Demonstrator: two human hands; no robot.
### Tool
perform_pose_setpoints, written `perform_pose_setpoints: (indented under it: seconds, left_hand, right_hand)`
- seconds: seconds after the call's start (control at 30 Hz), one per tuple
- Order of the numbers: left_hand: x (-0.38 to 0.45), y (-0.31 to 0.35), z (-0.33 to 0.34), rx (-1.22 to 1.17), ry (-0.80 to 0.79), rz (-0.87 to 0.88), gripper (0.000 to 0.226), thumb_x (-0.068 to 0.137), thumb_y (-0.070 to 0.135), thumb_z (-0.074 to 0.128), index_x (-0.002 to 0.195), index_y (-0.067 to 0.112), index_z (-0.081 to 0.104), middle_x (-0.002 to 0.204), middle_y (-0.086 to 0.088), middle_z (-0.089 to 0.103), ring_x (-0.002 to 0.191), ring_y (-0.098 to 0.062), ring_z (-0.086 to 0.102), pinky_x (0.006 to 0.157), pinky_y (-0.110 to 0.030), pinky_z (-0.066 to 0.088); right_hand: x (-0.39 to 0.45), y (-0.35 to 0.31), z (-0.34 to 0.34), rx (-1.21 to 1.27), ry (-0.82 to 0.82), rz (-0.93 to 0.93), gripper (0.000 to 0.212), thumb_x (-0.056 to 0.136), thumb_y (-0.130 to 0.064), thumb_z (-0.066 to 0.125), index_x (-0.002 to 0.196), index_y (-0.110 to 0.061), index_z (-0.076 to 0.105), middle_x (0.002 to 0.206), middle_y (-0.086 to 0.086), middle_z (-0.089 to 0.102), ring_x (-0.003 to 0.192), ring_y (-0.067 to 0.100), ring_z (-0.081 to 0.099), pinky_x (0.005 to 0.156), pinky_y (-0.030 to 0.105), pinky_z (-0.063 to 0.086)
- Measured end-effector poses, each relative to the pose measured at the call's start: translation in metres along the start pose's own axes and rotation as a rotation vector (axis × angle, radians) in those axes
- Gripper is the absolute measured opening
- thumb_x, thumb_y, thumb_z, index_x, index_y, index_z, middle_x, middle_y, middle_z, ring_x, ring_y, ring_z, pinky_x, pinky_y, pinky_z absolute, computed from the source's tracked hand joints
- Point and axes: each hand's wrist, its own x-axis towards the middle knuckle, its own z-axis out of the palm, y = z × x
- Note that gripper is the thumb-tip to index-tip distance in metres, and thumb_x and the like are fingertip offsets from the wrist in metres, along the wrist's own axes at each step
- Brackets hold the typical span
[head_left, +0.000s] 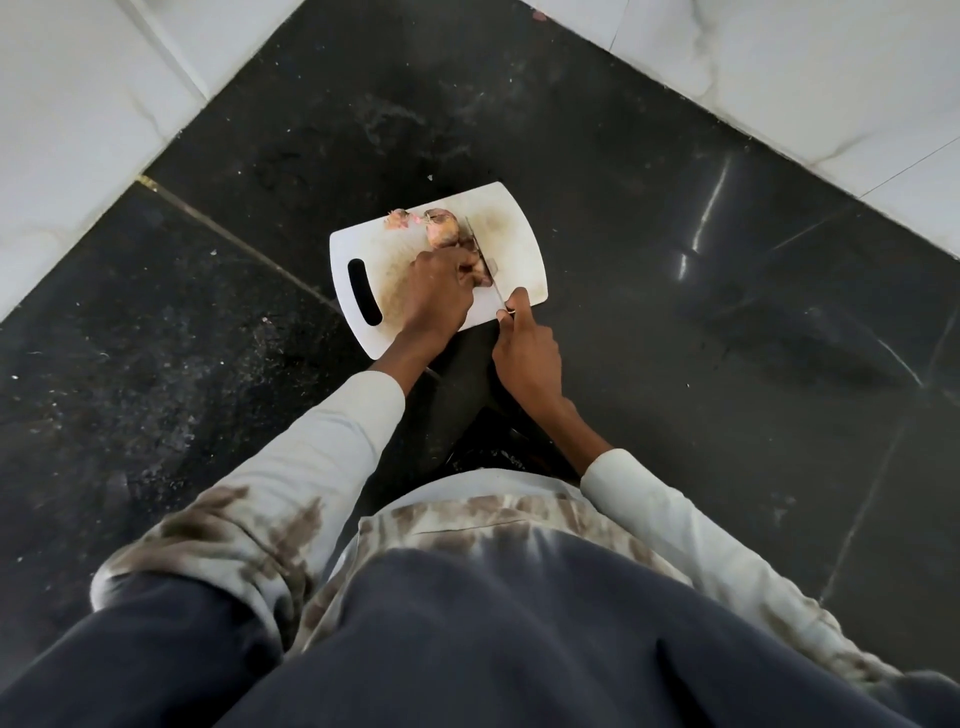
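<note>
A white cutting board (511, 228) with a handle slot lies on the black stone counter (649, 249). My left hand (439, 293) holds down a dark reddish onion piece (480, 273) on the board, fingers curled over it. My right hand (524, 351) grips the handle of a knife (480, 252), whose thin blade runs up along the right side of that piece. A brownish whole onion (441, 228) sits just behind my left hand. A small pinkish scrap (399, 219) lies at the board's far edge.
White marble walls (78, 104) border the counter on the left and the upper right. A seam with a brass strip (218, 228) crosses the counter left of the board. My body and sleeves fill the lower part of the view.
</note>
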Motion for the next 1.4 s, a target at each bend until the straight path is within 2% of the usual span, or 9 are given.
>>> perform_pose_setpoints:
  seconds: [0.17,0.3,0.47,0.7,0.93,1.03,1.17,1.3,1.4]
  left_hand:
    - [0.003,0.002,-0.003,-0.008,-0.072,-0.027,0.016,0.085,0.008,0.082,0.101,0.012,0.083,0.114,-0.002,0.081,0.121,-0.020,0.070,0.094,-0.024,0.051]
    - [0.004,0.002,-0.008,-0.008,-0.125,-0.020,0.022,0.088,0.007,0.081,0.110,0.008,0.080,0.118,-0.003,0.079,0.119,-0.021,0.071,0.101,-0.034,0.057]
    - [0.004,0.000,-0.011,-0.032,-0.152,0.050,0.015,0.088,-0.002,0.075,0.100,0.008,0.074,0.100,0.000,0.079,0.110,-0.012,0.074,0.098,-0.031,0.059]
    - [0.001,-0.002,-0.014,-0.097,-0.133,0.074,0.025,0.086,0.005,0.084,0.109,0.007,0.076,0.115,-0.004,0.078,0.108,-0.017,0.072,0.094,-0.029,0.059]
    - [-0.007,-0.008,-0.029,-0.322,-0.068,-0.033,0.018,0.089,-0.001,0.081,0.104,0.005,0.074,0.107,0.004,0.078,0.090,-0.004,0.077,0.083,-0.024,0.065]
    - [-0.010,-0.015,-0.036,-0.361,-0.072,-0.082,0.018,0.089,-0.004,0.079,0.105,0.001,0.073,0.108,-0.001,0.079,0.092,-0.009,0.078,0.086,-0.030,0.066]
    - [-0.013,-0.022,-0.042,-0.388,-0.015,-0.151,0.020,0.087,0.005,0.086,0.102,0.007,0.073,0.098,0.006,0.078,0.089,-0.002,0.075,0.086,-0.018,0.060]
    - [-0.012,-0.030,-0.045,-0.487,0.105,-0.264,0.011,0.096,-0.004,0.070,0.107,-0.003,0.070,0.104,-0.013,0.077,0.096,-0.022,0.075,0.097,-0.039,0.062]
    - [-0.011,-0.042,-0.050,-0.618,0.215,-0.368,0.015,0.103,0.000,0.063,0.109,-0.013,0.068,0.103,-0.018,0.077,0.094,-0.024,0.079,0.095,-0.042,0.064]
  right_hand:
    - [0.009,0.007,-0.011,0.305,0.027,-0.013,0.008,0.111,-0.029,0.041,0.113,-0.024,0.046,0.074,0.005,0.059,0.061,0.016,0.052,0.057,0.035,0.043]
    - [0.030,0.000,-0.025,0.341,0.110,0.001,0.006,0.109,-0.037,0.045,0.106,-0.032,0.047,0.068,-0.001,0.059,0.053,0.010,0.047,0.051,0.031,0.039]
    - [0.042,0.013,-0.034,0.173,0.133,0.007,0.020,0.102,-0.039,0.059,0.115,-0.031,0.046,0.082,-0.001,0.067,0.072,0.019,0.066,0.067,0.038,0.055]
    - [0.056,0.002,-0.034,0.412,0.030,0.058,0.054,0.087,-0.050,0.081,0.128,-0.026,0.056,0.114,-0.006,0.067,0.110,0.017,0.066,0.092,0.039,0.058]
    - [0.068,-0.022,-0.023,0.494,-0.082,0.009,0.037,0.090,-0.038,0.082,0.113,-0.018,0.061,0.098,-0.004,0.066,0.089,0.010,0.062,0.078,0.029,0.052]
    - [0.070,-0.031,-0.015,0.438,-0.086,-0.026,0.032,0.092,-0.031,0.078,0.116,-0.017,0.063,0.099,-0.003,0.067,0.087,0.013,0.064,0.072,0.025,0.051]
    - [0.070,-0.040,-0.010,0.421,-0.096,-0.044,0.033,0.089,-0.027,0.080,0.115,-0.022,0.060,0.094,-0.014,0.063,0.082,0.006,0.062,0.064,0.015,0.043]
    - [0.071,-0.051,-0.007,0.377,-0.109,-0.100,0.032,0.088,-0.027,0.079,0.112,-0.026,0.059,0.098,-0.011,0.064,0.089,0.010,0.063,0.067,0.013,0.045]
    - [0.073,-0.050,-0.007,0.331,-0.112,-0.104,0.033,0.088,-0.026,0.079,0.116,-0.025,0.060,0.112,-0.001,0.068,0.107,0.020,0.062,0.082,0.027,0.051]
